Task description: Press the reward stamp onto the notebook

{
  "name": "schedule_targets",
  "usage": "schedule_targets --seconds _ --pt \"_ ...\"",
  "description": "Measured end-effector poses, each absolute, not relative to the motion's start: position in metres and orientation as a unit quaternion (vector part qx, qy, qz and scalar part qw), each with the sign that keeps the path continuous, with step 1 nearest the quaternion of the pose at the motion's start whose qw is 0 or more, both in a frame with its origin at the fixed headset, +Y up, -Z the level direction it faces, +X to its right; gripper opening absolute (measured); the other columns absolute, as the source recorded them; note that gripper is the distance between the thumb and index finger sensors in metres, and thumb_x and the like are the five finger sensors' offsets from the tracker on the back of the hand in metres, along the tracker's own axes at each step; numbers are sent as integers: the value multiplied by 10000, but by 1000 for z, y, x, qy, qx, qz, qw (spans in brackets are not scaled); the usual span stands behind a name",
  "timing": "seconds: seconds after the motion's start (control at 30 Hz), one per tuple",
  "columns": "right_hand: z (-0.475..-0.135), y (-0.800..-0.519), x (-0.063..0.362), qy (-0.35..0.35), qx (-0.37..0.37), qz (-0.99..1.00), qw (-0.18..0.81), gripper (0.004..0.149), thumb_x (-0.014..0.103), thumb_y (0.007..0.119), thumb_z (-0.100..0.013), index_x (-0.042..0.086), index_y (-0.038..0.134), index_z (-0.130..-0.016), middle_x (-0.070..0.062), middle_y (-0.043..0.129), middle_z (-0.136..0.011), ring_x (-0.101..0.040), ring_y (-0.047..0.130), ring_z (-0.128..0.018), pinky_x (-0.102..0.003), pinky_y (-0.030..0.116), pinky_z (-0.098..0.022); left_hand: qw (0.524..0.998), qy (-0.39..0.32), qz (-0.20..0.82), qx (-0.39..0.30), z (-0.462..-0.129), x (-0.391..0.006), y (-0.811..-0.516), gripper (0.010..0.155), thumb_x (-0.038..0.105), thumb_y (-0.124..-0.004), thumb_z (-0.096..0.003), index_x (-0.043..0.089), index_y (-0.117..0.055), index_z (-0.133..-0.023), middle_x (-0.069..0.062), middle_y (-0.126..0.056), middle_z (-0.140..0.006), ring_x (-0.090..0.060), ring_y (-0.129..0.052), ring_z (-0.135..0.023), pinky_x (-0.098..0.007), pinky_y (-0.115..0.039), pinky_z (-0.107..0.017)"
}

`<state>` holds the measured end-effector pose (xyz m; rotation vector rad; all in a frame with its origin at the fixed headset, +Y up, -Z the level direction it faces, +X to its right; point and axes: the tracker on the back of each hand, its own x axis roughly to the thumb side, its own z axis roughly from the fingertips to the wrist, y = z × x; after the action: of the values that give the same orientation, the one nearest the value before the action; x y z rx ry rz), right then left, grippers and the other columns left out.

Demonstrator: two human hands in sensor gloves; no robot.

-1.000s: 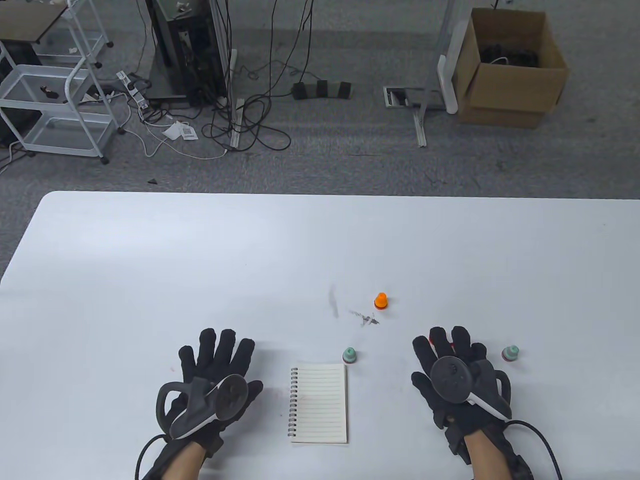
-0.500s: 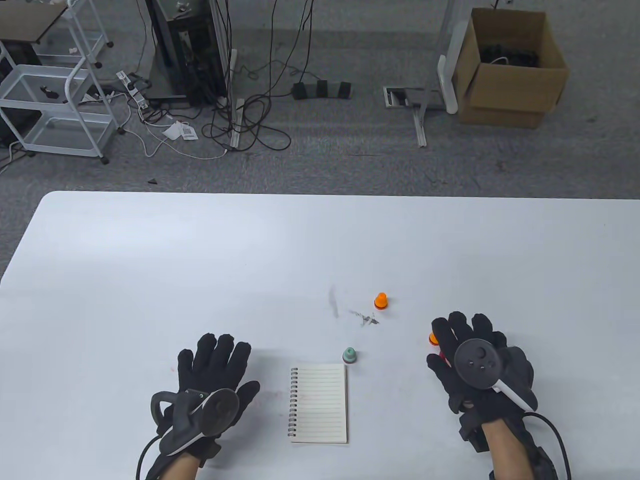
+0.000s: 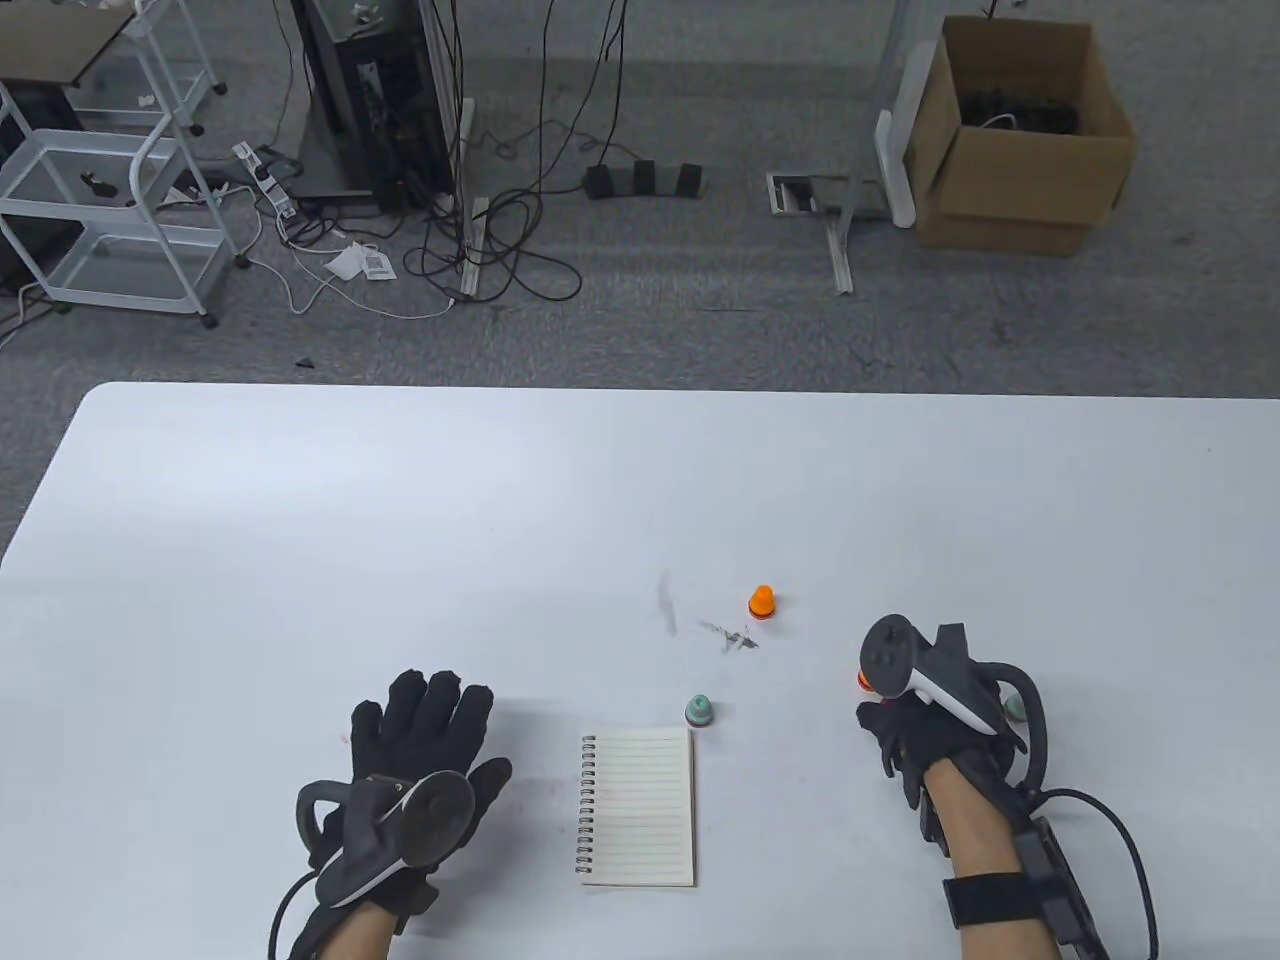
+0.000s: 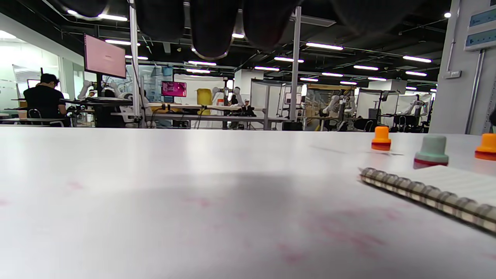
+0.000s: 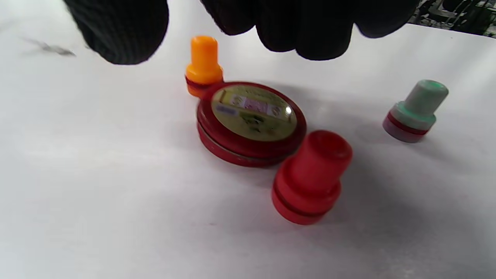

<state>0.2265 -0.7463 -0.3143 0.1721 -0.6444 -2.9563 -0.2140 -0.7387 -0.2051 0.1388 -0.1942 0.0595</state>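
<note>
**Right hand poised over the stamps, notebook waiting at centre**

While the left hand point(image 3: 420, 760) lies flat on the white bench point(image 3: 400, 500) with its fingers spread and nothing under them, the notebook point(image 3: 638, 806) sits just to its right, spiral binding toward that hand, lined page up and bare. Just beyond the notebook's far right corner stands a mint stamp point(image 3: 699, 710), and farther back an orange stamp point(image 3: 762, 601).

Further right, the right hand point(image 3: 915, 735) hovers over a small cluster. In the right wrist view its fingertips point(image 5: 310, 27) hang apart above the things and grip nothing. Below them lie a round red ink pad point(image 5: 251, 123) with its lid closed, a second orange stamp point(image 5: 203, 64) touching its far edge, a red stamp point(image 5: 310, 178) just beside its near edge, and another mint stamp point(image 5: 415, 110) off to the right.

The stamps look like light, rigid plastic with a narrow knob above a wider base; they should tip easily if nudged. The knob is the natural place to pinch, thumb against two fingers. Which stamp is the reward one I cannot tell. All lie well apart from the left hand.
</note>
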Motion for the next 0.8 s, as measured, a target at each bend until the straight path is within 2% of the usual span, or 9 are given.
schedule_targets --seconds 0.2,0.3,0.63,0.8 --pt "-325 -768 233 -284 89 -952 72 888 508 792 -412 10 442 -1059 -275 559 -1055 -507 674 -909 -647 572 -664 993 -93 30 66 -205 -215 -738 754 639 -657 -482 310 -541 -1151 -87 -606 -1218 -445 -566 -1137 -726 -518 -783" --pt "-325 -775 233 -279 79 -954 77 880 502 812 -399 6 473 -1041 -269 598 -1024 -488 711 -880 -633 598 -653 995 -85 17 59 -206 -215 -739 755 641 -660 -482 310 -546 -1151 -92 -610 -1217 -448 -575 -1134 -724 -525 -783" --pt "-326 -780 234 -290 82 -951 71 839 446 810 -428 0 443 -1036 -265 569 -1004 -467 716 -838 -615 602 -649 996 -81 15 34 -210 -216 -746 754 644 -660 -483 314 -546 -1151 -93 -605 -1220 -448 -569 -1137 -724 -524 -783" --pt "-326 -779 235 -260 62 -961 76 825 485 823 -417 4 512 -1011 -259 643 -959 -449 772 -782 -606 637 -627 995 -89 26 23 -212 -216 -747 749 644 -660 -482 322 -552 -1150 -89 -606 -1221 -450 -566 -1138 -724 -520 -785"
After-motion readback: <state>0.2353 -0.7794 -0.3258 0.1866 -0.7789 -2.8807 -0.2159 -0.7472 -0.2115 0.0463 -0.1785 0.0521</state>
